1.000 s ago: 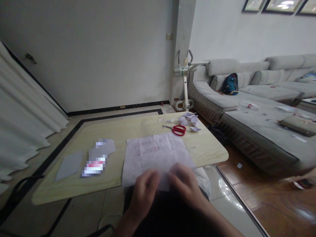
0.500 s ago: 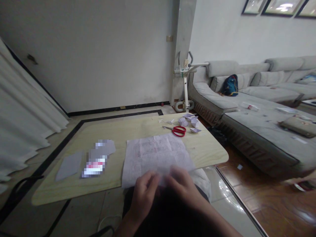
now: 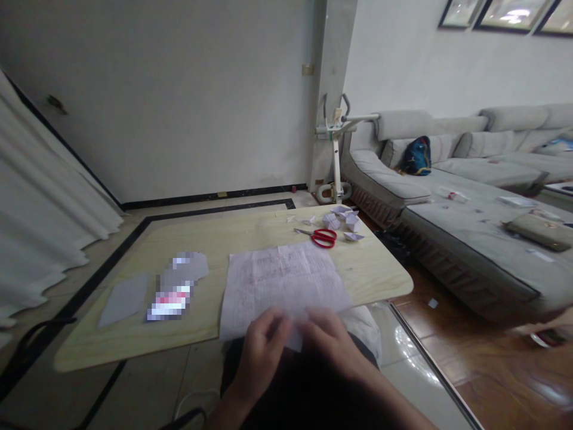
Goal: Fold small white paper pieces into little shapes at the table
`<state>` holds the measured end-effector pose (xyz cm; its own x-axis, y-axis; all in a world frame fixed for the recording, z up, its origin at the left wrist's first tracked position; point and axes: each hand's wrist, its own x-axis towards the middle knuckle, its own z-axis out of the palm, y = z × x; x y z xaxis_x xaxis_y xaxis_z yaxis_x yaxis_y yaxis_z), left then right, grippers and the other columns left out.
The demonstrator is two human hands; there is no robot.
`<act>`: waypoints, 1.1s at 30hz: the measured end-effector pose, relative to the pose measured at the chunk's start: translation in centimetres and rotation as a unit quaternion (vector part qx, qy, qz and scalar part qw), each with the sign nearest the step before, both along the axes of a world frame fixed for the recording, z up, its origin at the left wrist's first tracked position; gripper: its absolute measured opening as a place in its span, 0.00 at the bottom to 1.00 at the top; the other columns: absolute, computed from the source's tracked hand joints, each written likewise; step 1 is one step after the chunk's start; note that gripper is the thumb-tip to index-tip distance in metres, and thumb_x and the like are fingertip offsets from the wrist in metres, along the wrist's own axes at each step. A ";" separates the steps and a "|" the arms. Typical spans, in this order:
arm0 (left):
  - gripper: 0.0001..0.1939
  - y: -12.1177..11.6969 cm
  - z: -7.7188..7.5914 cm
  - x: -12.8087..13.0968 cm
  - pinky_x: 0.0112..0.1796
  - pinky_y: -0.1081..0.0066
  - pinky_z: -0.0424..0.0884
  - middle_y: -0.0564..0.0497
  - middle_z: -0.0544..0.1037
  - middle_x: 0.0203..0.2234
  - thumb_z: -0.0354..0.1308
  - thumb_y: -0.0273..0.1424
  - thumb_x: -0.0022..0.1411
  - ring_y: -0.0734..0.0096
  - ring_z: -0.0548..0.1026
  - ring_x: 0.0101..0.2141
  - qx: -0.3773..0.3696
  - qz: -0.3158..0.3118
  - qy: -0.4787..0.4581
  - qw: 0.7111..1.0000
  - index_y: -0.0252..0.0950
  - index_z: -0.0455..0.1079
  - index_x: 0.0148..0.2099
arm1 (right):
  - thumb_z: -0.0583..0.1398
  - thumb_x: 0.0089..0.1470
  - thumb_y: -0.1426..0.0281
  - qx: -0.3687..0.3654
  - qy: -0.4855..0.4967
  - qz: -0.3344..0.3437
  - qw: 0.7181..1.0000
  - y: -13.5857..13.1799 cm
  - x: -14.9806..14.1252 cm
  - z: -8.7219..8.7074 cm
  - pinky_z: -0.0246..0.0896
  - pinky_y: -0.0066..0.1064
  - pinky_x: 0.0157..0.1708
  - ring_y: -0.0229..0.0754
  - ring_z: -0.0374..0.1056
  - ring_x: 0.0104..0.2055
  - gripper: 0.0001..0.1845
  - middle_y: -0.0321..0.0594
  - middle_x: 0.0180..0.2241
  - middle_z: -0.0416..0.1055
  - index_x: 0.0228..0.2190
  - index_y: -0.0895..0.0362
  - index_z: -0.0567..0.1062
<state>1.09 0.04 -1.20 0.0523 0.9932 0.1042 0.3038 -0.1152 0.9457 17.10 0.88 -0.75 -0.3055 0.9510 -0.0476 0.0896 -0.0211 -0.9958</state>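
Between my hands is a small piece of white paper (image 3: 294, 339), held over the near edge of the table. My left hand (image 3: 265, 341) pinches its left side with thumb and fingers. My right hand (image 3: 326, 337) is closed on its right side, slightly blurred. Beneath them a large printed sheet (image 3: 284, 278) lies spread out, its near edge hanging off the table. Beyond the sheet rest scissors with red handles (image 3: 323, 237), blades pointing left. Several folded paper shapes (image 3: 332, 221) sit to the right of the scissors and behind them.
On the left of the pale wooden table (image 3: 134, 251) lie a blank paper (image 3: 124, 300) and a partly pixelated paper item (image 3: 197, 269). Small paper scraps (image 3: 308, 221) are near the scissors. A grey sofa (image 3: 452, 227) stands to the right, with a blue backpack (image 3: 417, 156) on it.
The small paper shows more clearly below my fingers now. My right hand has dipped slightly and its fingers have come a little lower. Things on the table keep their places.
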 end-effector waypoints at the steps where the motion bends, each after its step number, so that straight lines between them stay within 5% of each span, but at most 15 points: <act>1: 0.13 0.0 0.1 0.0 0.26 0.76 0.65 0.56 0.68 0.21 0.53 0.38 0.62 0.71 0.68 0.25 -0.001 -0.003 0.000 1.000 0.37 0.66 0.28 | 0.56 0.56 0.57 0.003 -0.003 -0.002 1.000 0.1 0.0 -0.1 0.51 0.26 0.24 0.37 0.52 0.26 0.20 0.31 0.22 0.53 0.20 0.55 0.61; 9: 0.13 0.1 -0.1 0.2 0.26 0.75 0.66 0.54 0.71 0.21 0.54 0.38 0.61 0.70 0.70 0.25 -0.014 0.016 -0.024 0.999 0.36 0.68 0.29 | 0.55 0.57 0.61 0.049 -0.001 -0.021 0.999 0.2 0.0 -0.5 0.48 0.26 0.22 0.34 0.49 0.24 0.21 0.30 0.20 0.50 0.18 0.55 0.57; 15: 0.15 -0.1 0.1 0.3 0.23 0.75 0.67 0.54 0.73 0.17 0.54 0.40 0.63 0.71 0.73 0.20 -0.088 -0.038 -0.070 0.993 0.35 0.68 0.29 | 0.56 0.56 0.57 0.006 0.057 -0.071 0.996 0.3 -0.1 0.0 0.49 0.26 0.21 0.34 0.52 0.21 0.21 0.29 0.18 0.53 0.19 0.55 0.59; 22: 0.15 0.0 0.2 0.3 0.21 0.76 0.66 0.54 0.73 0.17 0.56 0.39 0.62 0.72 0.72 0.19 -0.077 -0.028 -0.086 0.993 0.35 0.68 0.26 | 0.60 0.56 0.57 -0.018 0.085 0.020 0.996 0.4 -0.4 -0.1 0.58 0.26 0.25 0.36 0.63 0.25 0.18 0.34 0.22 0.67 0.26 0.59 0.69; 33: 0.13 0.1 -0.3 0.2 0.23 0.75 0.67 0.55 0.73 0.17 0.54 0.37 0.64 0.71 0.73 0.20 -0.046 -0.016 -0.045 0.998 0.36 0.69 0.29 | 0.60 0.53 0.54 -0.071 0.073 -0.038 0.994 0.1 -0.1 0.6 0.56 0.27 0.25 0.37 0.59 0.25 0.20 0.34 0.21 0.63 0.22 0.57 0.70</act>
